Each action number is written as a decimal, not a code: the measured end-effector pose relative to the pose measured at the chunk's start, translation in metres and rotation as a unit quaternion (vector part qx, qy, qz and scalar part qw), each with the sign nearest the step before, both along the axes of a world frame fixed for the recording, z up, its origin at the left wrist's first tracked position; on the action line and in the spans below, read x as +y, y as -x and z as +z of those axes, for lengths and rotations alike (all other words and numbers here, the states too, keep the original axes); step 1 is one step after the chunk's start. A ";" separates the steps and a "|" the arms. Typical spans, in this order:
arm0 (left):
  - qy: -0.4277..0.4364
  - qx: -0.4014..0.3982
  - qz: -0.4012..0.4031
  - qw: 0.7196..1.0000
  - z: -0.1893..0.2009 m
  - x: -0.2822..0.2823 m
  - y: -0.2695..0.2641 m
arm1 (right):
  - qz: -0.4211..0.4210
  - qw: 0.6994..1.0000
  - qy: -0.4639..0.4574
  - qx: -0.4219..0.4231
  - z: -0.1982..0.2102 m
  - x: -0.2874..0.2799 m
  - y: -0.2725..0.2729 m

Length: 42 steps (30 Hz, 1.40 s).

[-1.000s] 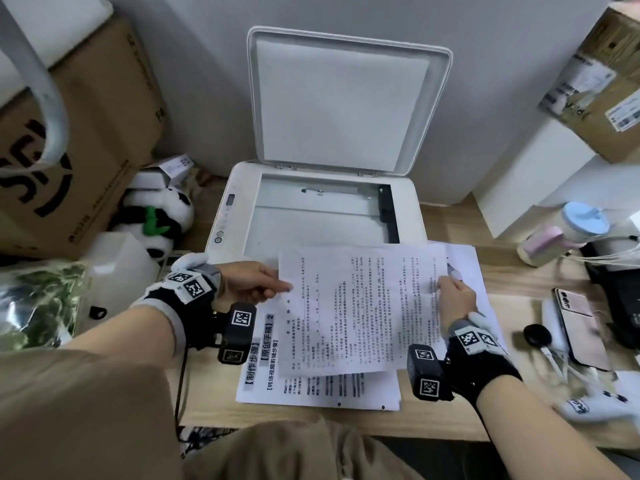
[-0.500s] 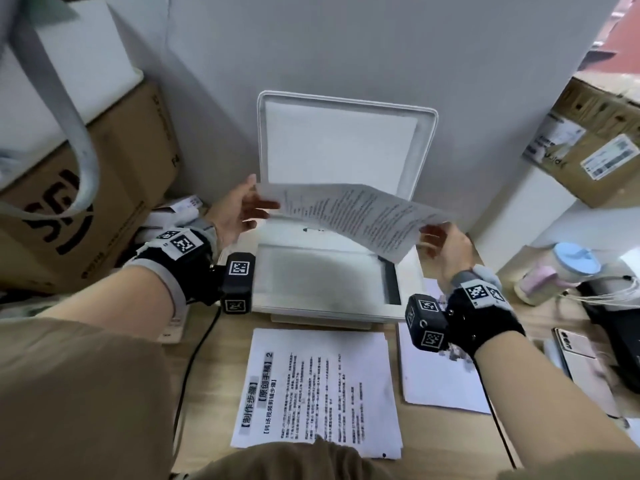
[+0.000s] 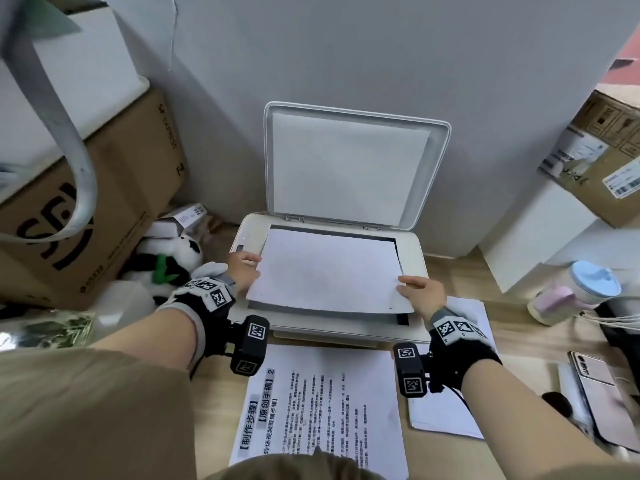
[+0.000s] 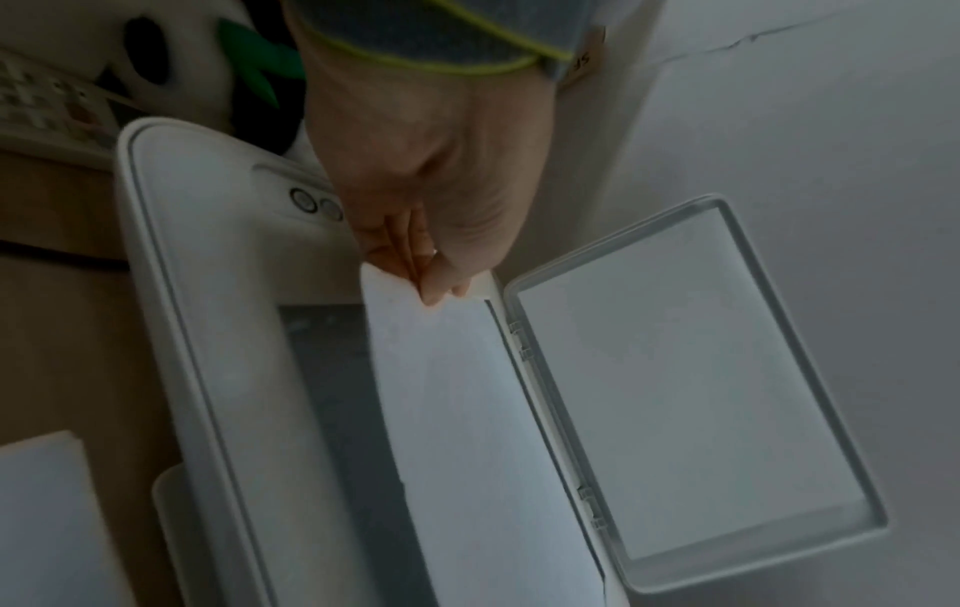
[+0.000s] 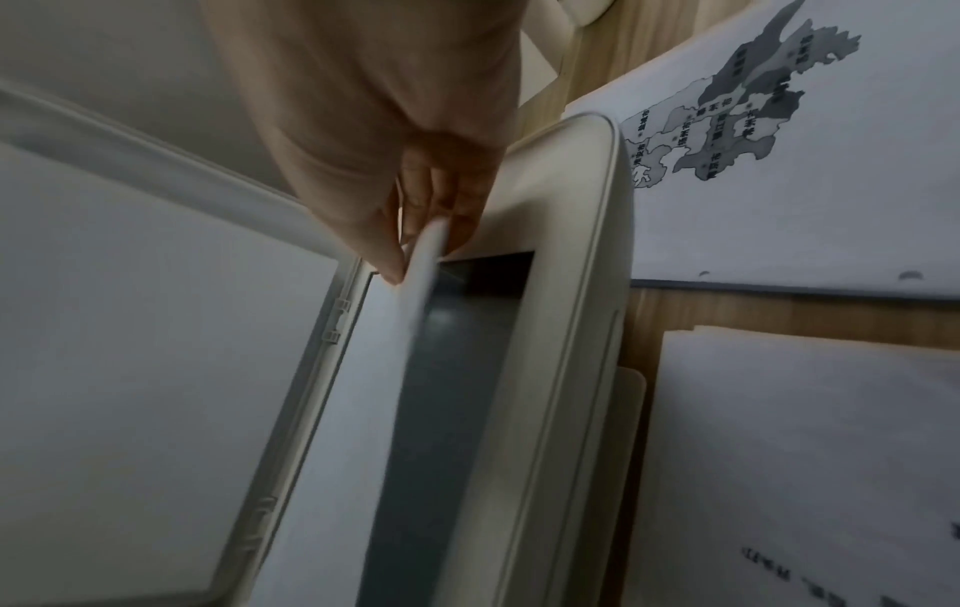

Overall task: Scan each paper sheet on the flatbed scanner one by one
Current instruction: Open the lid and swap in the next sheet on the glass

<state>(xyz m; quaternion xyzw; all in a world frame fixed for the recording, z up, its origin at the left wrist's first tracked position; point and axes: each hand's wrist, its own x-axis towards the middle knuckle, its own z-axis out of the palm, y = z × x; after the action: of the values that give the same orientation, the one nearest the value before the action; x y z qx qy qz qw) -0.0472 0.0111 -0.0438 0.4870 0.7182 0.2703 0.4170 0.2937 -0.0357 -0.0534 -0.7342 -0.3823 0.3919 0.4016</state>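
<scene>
A white flatbed scanner (image 3: 414, 258) stands against the wall with its lid (image 3: 349, 168) raised. A paper sheet (image 3: 329, 271), blank side up, hovers low over the glass with its far edge down near the hinges. My left hand (image 3: 242, 268) pinches the sheet's left edge (image 4: 415, 283), thumb on top. My right hand (image 3: 420, 294) pinches the right edge (image 5: 426, 250), which is lifted off the dark glass (image 5: 457, 369). A printed stack (image 3: 322, 410) lies on the desk in front of the scanner, and a second pile (image 3: 460, 375) with a map page (image 5: 753, 123) lies to its right.
Cardboard boxes (image 3: 86, 209) and a panda plush (image 3: 173, 261) crowd the left side. On the right are a white box (image 3: 526, 237), a blue-lidded cup (image 3: 595, 285), a phone (image 3: 602, 393) and cables. The wall is close behind the lid.
The sheet was picked off the desk stack, flipped print-side down and lowered over the scanner glass. Both hands moved forward with it and still hold its side edges.
</scene>
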 end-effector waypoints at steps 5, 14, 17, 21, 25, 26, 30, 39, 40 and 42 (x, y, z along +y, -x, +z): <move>-0.006 0.041 0.003 0.999 -0.015 0.009 -0.002 | -0.003 0.998 0.017 -0.059 -0.009 0.005 0.003; -0.009 0.124 -0.020 0.992 -0.016 0.010 -0.008 | 0.027 0.990 0.031 -0.137 -0.008 0.006 0.002; -0.048 0.163 -0.053 0.984 -0.012 0.011 -0.012 | 0.063 0.982 -0.003 -0.177 -0.008 0.008 -0.002; -0.040 0.199 -0.148 0.968 -0.010 0.014 -0.018 | 0.144 0.957 0.004 -0.252 -0.013 0.006 -0.003; -0.001 0.245 -0.184 0.952 -0.017 0.011 -0.021 | 0.188 0.935 0.040 -0.298 -0.016 0.004 -0.002; -0.005 0.247 -0.179 0.952 -0.019 0.010 -0.022 | 0.185 0.935 0.039 -0.300 -0.017 0.004 -0.001; -0.011 0.241 -0.171 0.955 -0.019 0.010 -0.022 | 0.185 0.933 0.042 -0.304 -0.018 0.008 0.001; -0.012 0.225 -0.161 0.961 -0.017 0.011 -0.025 | 0.185 0.935 0.038 -0.299 -0.014 0.008 -0.001; -0.012 0.225 -0.161 0.961 -0.016 0.010 -0.025 | 0.185 0.935 0.037 -0.299 -0.013 0.008 0.000; -0.010 0.221 -0.155 0.963 -0.017 0.011 -0.025 | 0.183 0.936 0.035 -0.298 -0.012 0.008 0.001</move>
<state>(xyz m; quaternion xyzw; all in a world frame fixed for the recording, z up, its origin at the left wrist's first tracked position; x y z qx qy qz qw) -0.0225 0.0220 -0.0611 0.6443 0.7052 0.0951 0.2802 0.2926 -0.0282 -0.0649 -0.7480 -0.5983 0.2354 0.1649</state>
